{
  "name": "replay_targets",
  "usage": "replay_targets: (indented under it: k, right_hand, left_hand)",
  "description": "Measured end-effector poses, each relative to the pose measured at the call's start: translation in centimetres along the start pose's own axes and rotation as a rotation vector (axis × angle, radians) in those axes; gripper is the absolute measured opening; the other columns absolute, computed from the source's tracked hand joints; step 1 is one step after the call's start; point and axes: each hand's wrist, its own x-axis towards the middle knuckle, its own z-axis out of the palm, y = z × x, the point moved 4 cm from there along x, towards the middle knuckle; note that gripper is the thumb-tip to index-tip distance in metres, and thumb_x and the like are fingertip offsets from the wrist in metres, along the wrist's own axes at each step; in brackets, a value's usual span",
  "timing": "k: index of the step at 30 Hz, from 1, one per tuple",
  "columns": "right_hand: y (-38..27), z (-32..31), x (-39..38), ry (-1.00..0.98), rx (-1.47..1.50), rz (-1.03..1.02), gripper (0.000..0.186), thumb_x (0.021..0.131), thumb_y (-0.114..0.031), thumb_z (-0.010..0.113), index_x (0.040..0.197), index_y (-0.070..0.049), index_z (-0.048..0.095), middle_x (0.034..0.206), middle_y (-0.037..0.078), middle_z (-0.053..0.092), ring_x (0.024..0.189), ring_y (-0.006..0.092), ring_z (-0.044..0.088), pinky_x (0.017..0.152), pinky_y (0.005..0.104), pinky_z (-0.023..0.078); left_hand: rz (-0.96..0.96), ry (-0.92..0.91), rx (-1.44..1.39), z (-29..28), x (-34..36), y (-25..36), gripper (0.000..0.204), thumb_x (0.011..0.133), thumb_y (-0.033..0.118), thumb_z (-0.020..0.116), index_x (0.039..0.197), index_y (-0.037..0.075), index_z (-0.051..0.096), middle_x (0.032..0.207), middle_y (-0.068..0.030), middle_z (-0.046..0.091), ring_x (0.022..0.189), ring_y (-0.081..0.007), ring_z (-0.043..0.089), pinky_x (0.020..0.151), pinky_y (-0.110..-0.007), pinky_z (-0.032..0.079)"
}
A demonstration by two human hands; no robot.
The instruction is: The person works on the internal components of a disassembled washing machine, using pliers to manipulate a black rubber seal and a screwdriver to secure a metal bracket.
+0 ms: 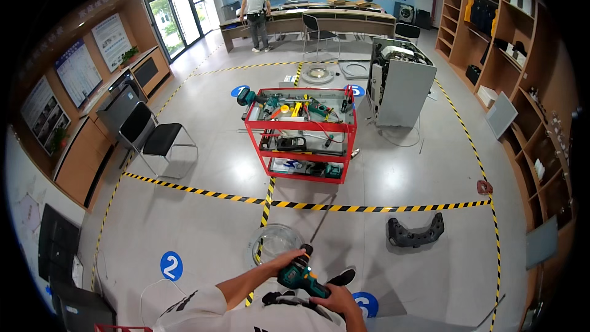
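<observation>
A green and black cordless drill (pixel 296 275) is held in front of my body, tilted across it. My left hand (pixel 287 258) is closed around its front end near the chuck. My right hand (pixel 339 300) is closed at the other end, by the handle and base. From the chuck a long thin dark rod (pixel 319 226) points away over the floor. Below and beyond my left hand lies a round clear plastic ring (pixel 270 240). A dark curved block (pixel 415 231) lies on the floor to the right.
A red three-tier tool cart (pixel 301 127) with tools stands ahead. Behind it to the right is an opened washing machine (pixel 399 89). A black chair (pixel 161 140) stands left. Striped tape (pixel 344 208) crosses the floor. A person (pixel 255 15) stands at the far desk (pixel 332 21). Shelves (pixel 513 67) line the right wall.
</observation>
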Motion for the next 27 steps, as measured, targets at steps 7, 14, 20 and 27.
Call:
replay_targets:
  k: [7,14,20,27]
  right_hand:
    - [2.4,-13.9,2.6,-0.013,-0.152,-0.072,0.067,0.063,-0.062,0.065,0.1,-0.006,0.066,0.082,0.016,0.067,0.079,0.0327,0.064,0.074,0.0377,0.049]
    - [5.4,-19.2,4.7,0.017,-0.154,0.045,0.066,0.064,-0.064,0.063,0.098,-0.008,0.067,0.087,0.015,0.067,0.085,0.0331,0.063,0.076,0.0398,0.049]
    - [5.8,-23.0,7.5,0.045,-0.157,0.128,0.07,0.066,-0.067,0.061,0.099,-0.005,0.064,0.086,0.019,0.066,0.085,0.0344,0.063,0.075,0.041,0.049]
    - [5.2,-28.5,14.0,0.101,-0.172,0.225,0.064,0.071,-0.064,0.058,0.103,-0.008,0.063,0.088,0.017,0.066,0.088,0.0342,0.062,0.077,0.0416,0.047]
  left_hand:
    - [0.043,0.082,0.21,7.2,4.4,9.5,0.053,0.082,0.046,0.062,0.116,0.008,0.051,0.098,-0.0018,0.056,0.085,-0.0093,0.054,0.074,-0.023,0.046]
    - [0.033,0.137,0.488,11.6,10.6,13.7,0.062,0.072,0.05,0.071,0.113,0.007,0.053,0.095,-0.0032,0.056,0.086,-0.0124,0.053,0.075,-0.025,0.045]
    - [0.112,0.249,0.669,12.2,17.0,16.3,0.058,0.069,0.048,0.074,0.103,0.004,0.059,0.094,-0.0082,0.062,0.085,-0.0161,0.058,0.076,-0.03,0.047]
    - [0.183,0.133,0.519,11.3,24.8,21.9,0.048,0.067,0.033,0.075,0.1,0.001,0.061,0.087,-0.0077,0.062,0.078,-0.014,0.057,0.071,-0.029,0.047]
